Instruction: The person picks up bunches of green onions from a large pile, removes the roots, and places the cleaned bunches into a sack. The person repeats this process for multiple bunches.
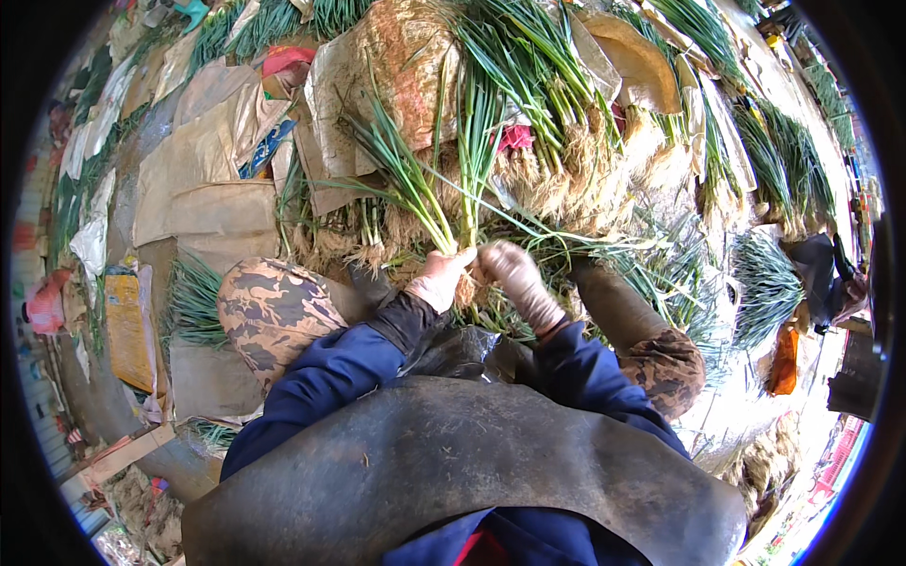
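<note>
My left hand (442, 274) is closed round the lower stalks of a few green onions (433, 212), whose leaves spread away from me. Close beside it, my right hand (511, 272) is blurred, with its fingers at the base of the stalks; what it grips cannot be made out. Pale roots (464, 291) hang between the two hands. Just beyond lies a large pile of green onions (559, 120) with bushy, straw-coloured roots toward me.
Loose leaves (665, 272) litter the ground right of my hands. Sacks (205, 205) lie at the left, another sack (403, 71) ahead. Onion bundles (766, 286) stand farther right. A dark apron (460, 453) covers my lap. A person (51, 301) is at the far left.
</note>
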